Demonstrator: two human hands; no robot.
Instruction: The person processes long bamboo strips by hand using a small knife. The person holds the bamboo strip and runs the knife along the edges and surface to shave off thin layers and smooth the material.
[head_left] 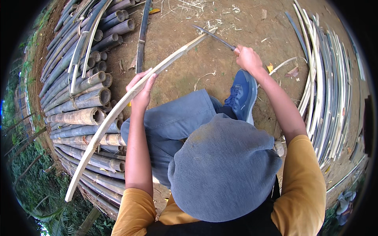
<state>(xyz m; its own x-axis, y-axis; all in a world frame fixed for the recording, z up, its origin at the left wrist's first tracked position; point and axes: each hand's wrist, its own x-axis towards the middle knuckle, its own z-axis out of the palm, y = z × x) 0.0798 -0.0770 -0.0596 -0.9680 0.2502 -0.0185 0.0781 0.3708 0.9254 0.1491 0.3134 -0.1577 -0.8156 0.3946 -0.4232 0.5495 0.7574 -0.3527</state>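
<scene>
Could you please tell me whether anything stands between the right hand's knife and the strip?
Nothing visible does. The knife, in the right hand, crosses the strip near its far end in this view; the left hand grips further back. Whether knife and strip touch, I cannot tell.

Left grip [142,88] curled, right grip [249,59] fisted, both arms [138,153] forward

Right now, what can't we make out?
Head view throughout:
Knife: handle mostly hidden by right hand.
Left hand: palm hidden by strip.
Lap: mostly hidden by hat.
Dark slat: far end cut off by top edge.
Blade-strip contact: too small to tell.
</scene>
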